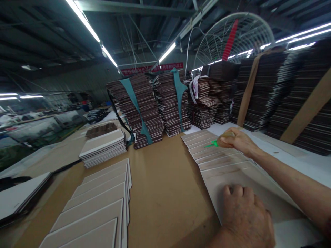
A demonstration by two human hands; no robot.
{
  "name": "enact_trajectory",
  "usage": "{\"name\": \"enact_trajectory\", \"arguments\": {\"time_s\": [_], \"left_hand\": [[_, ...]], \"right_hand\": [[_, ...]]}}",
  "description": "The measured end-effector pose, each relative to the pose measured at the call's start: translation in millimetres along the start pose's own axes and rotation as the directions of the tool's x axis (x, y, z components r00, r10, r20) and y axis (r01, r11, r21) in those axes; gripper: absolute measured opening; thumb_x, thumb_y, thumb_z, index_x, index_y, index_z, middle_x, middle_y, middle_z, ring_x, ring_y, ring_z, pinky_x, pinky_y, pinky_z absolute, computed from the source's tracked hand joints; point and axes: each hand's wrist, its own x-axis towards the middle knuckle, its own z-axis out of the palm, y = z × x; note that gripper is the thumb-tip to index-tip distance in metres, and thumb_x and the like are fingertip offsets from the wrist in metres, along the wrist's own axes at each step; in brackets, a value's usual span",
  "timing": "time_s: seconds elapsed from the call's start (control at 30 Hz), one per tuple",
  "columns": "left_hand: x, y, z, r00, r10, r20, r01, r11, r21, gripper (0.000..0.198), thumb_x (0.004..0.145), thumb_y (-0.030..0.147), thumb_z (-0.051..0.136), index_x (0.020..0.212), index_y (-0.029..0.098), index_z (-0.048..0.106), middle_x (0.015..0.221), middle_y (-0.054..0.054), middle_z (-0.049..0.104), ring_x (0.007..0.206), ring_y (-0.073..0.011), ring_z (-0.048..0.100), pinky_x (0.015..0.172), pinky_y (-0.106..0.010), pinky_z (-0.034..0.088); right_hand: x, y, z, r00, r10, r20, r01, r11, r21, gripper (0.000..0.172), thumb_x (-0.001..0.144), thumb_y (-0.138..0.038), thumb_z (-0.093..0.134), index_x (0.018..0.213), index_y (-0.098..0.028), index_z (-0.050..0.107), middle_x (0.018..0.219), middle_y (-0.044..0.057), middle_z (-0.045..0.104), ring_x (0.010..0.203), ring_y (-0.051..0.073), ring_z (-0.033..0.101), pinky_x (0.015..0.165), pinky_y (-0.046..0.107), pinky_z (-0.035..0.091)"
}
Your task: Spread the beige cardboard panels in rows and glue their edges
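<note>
My right hand (pixel 229 138) is closed around the handle of a green-tipped brush (pixel 212 143), whose tip points left over the far part of a row of overlapping beige panels (pixel 219 156). Darker, wet-looking streaks mark several of these panels. My left hand (pixel 245 213) rests palm down on the nearest, largest panel (pixel 214 191) of that row, its fingers bent and slightly apart. The panel's near end is partly hidden beneath my left hand and forearm.
Another fan of overlapping panels (pixel 98 199) lies at the left on the brown tabletop (pixel 160 193). Behind it sits a short panel stack (pixel 103 146). Tall dark stacks (pixel 144 110) tied with cloth strips line the back, and a large fan (pixel 234 38) stands behind them.
</note>
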Motion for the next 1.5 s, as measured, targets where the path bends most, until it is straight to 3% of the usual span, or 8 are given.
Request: {"name": "enact_trajectory", "arguments": {"time_s": [0.2,0.47,0.73,0.87,1.1,1.5], "left_hand": [[1,0,-2.3,0.999,-0.009,0.034,0.010,1.000,-0.025,0.042,0.100,0.042,0.038,0.103,0.011,0.067,0.104,-0.011,0.062,0.097,-0.0266,0.051,0.088,-0.051,0.047],[4,0,-5.5,0.994,-0.026,0.104,0.032,0.998,-0.057,0.041,0.098,0.041,0.042,0.102,0.010,0.069,0.106,-0.012,0.063,0.100,-0.0282,0.052,0.090,-0.055,0.047],[3,-1,-3.2,0.995,-0.017,0.098,0.024,0.997,-0.071,0.040,0.096,0.040,0.044,0.102,0.010,0.069,0.103,-0.012,0.063,0.098,-0.0284,0.053,0.090,-0.055,0.046],[4,-2,-2.9,0.997,-0.003,0.079,0.008,0.998,-0.058,0.041,0.098,0.040,0.040,0.102,0.010,0.069,0.107,-0.012,0.064,0.099,-0.0281,0.053,0.089,-0.053,0.046],[1,0,0.3,0.999,-0.008,0.038,0.009,0.999,-0.035,0.041,0.098,0.041,0.041,0.102,0.011,0.068,0.105,-0.013,0.063,0.099,-0.0277,0.052,0.087,-0.051,0.045],[1,-1,6.0,0.999,0.001,0.034,-0.001,1.000,-0.018,0.042,0.097,0.042,0.041,0.102,0.010,0.067,0.100,-0.012,0.060,0.095,-0.0273,0.050,0.086,-0.050,0.044]], "right_hand": [[3,-27,34,0.993,-0.028,0.110,0.024,0.999,0.041,0.028,0.081,-0.042,0.069,0.093,-0.019,0.058,0.076,-0.002,0.061,0.070,0.016,0.059,0.066,0.030,0.045],[6,-39,42,0.985,-0.052,0.166,0.064,0.996,-0.066,0.024,0.087,-0.038,0.067,0.098,-0.017,0.061,0.081,-0.001,0.061,0.073,0.015,0.058,0.069,0.030,0.046],[10,-51,15,0.987,-0.063,0.146,0.099,0.962,-0.256,0.018,0.084,-0.032,0.067,0.090,-0.018,0.060,0.081,-0.001,0.062,0.071,0.014,0.056,0.064,0.028,0.042],[14,-41,-1,0.994,-0.016,0.108,0.053,0.936,-0.347,0.019,0.082,-0.035,0.068,0.091,-0.019,0.062,0.080,-0.001,0.062,0.070,0.015,0.056,0.061,0.027,0.041],[22,-21,-24,0.997,0.058,0.045,-0.031,0.888,-0.459,0.028,0.093,-0.042,0.062,0.102,-0.016,0.062,0.092,0.002,0.062,0.078,0.015,0.059,0.072,0.033,0.051],[29,4,-46,0.990,0.129,-0.061,-0.142,0.849,-0.510,0.030,0.095,-0.044,0.060,0.107,-0.017,0.062,0.099,0.004,0.063,0.085,0.017,0.060,0.077,0.035,0.052]]}}
